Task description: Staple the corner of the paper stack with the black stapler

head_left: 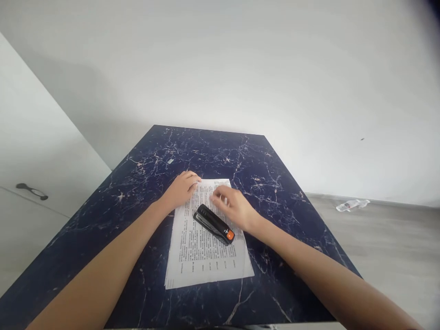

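Observation:
A stack of printed paper sheets (pixel 192 266) lies on the dark blue marbled table, its edges slightly uneven. My left hand (pixel 180 189) is at the far left corner of the stack, with thumb and fingers closed on the paper there. Over the right part of the sheets, my right hand (pixel 235 208) has its fingers curved and a gap between thumb and forefinger, holding nothing. A black stapler (pixel 211 222) with an orange end rests diagonally on the top sheet, just on the near side of my right hand.
The marbled table (pixel 213 149) reaches to a white wall. A small pale piece (pixel 171 161) lies toward its far left. At left stands a white cabinet with a dark handle (pixel 32 191). Crumpled clear plastic (pixel 352 205) lies on the grey floor at right.

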Demonstrator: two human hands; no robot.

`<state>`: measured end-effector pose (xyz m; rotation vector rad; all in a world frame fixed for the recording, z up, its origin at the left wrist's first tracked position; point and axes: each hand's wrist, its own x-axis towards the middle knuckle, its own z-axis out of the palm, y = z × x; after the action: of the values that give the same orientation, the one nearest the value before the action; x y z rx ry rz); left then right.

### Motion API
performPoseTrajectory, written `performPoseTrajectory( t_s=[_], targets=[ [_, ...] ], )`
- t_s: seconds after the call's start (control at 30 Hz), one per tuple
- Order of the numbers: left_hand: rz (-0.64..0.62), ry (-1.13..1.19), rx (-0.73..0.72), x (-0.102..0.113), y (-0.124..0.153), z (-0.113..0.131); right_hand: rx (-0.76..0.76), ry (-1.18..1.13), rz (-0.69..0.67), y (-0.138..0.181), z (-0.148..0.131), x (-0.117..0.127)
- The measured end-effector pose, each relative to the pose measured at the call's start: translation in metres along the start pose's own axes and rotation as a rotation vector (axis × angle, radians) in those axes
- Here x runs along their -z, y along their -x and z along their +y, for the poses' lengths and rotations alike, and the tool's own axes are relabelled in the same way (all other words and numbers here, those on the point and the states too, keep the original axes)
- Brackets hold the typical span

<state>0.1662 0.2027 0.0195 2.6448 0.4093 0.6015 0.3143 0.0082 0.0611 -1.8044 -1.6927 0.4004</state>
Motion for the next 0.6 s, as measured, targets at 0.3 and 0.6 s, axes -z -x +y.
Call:
performPoseTrajectory(
  t_s=[0.3, 0.6],
  targets=[
    [-0.057, -0.123, -0.007, -0.001, 0.001, -0.006, 0.067, 0.009, -0.161, 0.024, -0.003, 0.017],
    [-0.145, 0.108, -0.211, 0.012, 0.005, 0.000, 0.058, -0.016, 0.030, 0.005, 0.053, 0.024]
  ],
)
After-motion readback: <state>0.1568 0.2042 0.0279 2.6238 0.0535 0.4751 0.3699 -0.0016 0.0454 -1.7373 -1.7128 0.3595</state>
